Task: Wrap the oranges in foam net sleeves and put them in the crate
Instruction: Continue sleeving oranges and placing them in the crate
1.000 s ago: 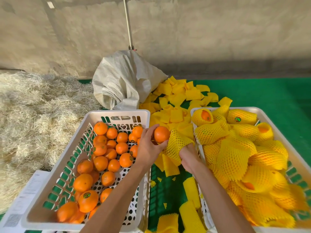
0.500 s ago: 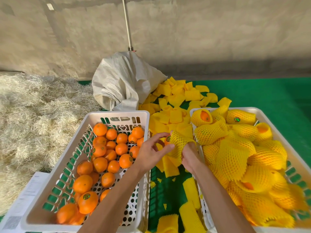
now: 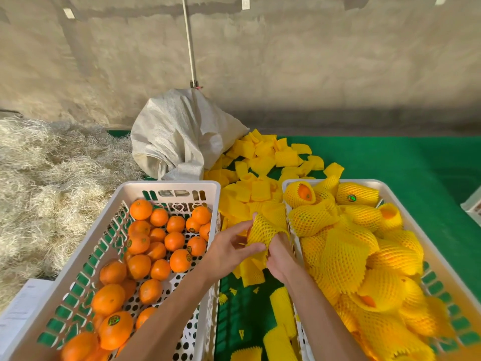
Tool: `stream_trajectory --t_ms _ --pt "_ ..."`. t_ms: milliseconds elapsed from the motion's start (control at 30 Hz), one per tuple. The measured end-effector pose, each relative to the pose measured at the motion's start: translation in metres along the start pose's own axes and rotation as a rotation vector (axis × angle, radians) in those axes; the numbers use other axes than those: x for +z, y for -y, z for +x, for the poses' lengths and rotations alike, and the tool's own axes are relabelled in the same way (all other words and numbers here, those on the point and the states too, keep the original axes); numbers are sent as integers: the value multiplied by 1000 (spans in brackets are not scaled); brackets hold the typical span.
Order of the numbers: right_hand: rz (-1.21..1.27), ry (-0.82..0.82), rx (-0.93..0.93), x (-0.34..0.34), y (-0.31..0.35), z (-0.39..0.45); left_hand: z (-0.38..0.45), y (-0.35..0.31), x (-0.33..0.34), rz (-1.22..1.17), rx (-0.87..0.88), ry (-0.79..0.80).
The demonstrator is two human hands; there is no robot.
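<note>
Between crates | both hands (image 3: 229, 250) (image 3: 279, 252) grip netted sleeve (image 3: 263, 229) | orange hidden inside

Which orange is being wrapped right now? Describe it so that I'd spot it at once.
Find the gap between the two white crates, over the green mat. There both hands, left and right, hold one netted orange. Unlike the wrapped ones lying in the right crate, it is held up in fingers.
</note>
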State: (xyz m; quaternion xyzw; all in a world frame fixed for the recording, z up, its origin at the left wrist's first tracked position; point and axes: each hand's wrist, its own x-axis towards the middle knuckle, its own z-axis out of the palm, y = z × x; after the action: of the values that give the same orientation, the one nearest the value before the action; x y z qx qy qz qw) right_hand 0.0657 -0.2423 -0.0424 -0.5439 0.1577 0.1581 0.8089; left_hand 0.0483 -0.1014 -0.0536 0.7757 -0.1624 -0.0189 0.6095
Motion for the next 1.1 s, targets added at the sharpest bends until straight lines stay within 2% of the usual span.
stream_trajectory --t_ms 133,367,567,733,933,1100 --pt "55 32 27 -1 -2 0 1 -1 -2 -87 -35 44" --pt "192 59 126 -11 -5 10 7 1 -8 -175 -127 15" --pt "344 295 159 -15 7 2 10 -1 -10 -213 -255 -12" --pt "319 401 176 -17 10 -3 12 6 -9 -237 -352 -67" --pt "297 451 202 -19 14 -2 17 4 -18 -533 -542 -176" --pt "260 480 157 -14 19 -7 14 3 -27 -724 -455 -160"
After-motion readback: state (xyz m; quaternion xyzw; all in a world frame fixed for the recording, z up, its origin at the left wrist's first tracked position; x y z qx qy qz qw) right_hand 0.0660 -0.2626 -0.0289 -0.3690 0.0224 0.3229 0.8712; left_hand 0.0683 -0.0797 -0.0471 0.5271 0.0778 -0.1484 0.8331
